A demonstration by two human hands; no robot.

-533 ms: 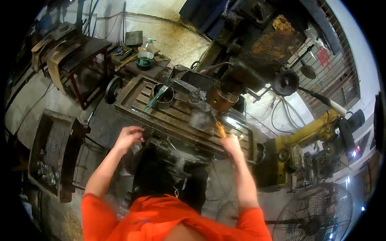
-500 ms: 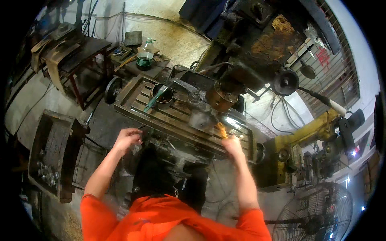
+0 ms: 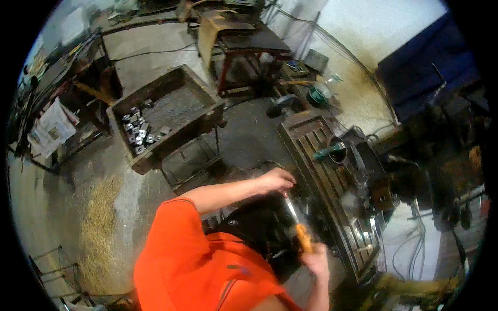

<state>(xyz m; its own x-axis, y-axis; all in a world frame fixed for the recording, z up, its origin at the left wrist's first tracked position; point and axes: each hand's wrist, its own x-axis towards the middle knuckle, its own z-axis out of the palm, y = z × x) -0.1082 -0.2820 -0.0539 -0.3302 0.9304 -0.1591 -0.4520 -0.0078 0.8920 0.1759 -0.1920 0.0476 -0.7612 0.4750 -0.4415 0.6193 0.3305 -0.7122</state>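
Observation:
My right hand [image 3: 316, 259] is closed round the yellow handle of a tool [image 3: 303, 238] with a straight metal shaft, like a screwdriver. The shaft points away from me, toward my left hand [image 3: 277, 181]. Those left fingers are drawn together at the far end of the shaft. Whether they pinch the tip or a small piece there, I cannot tell. To the right of both hands lies the slotted machine table [image 3: 306, 155]. On it stands a round can [image 3: 340, 155] with a green-handled brush [image 3: 328, 151] lying across its rim.
A wooden box on legs [image 3: 181, 145] holds several small metal blocks [image 3: 137, 129] at the left. Behind it is a dark work table [image 3: 254, 41]. A green-based clear bottle [image 3: 320, 93] stands beyond the machine table. Shavings [image 3: 101, 233] cover the floor at lower left.
My view has swung to the left, toward the box. The yellow-handled tool has come off the machine table, and my left hand has moved in to its tip.

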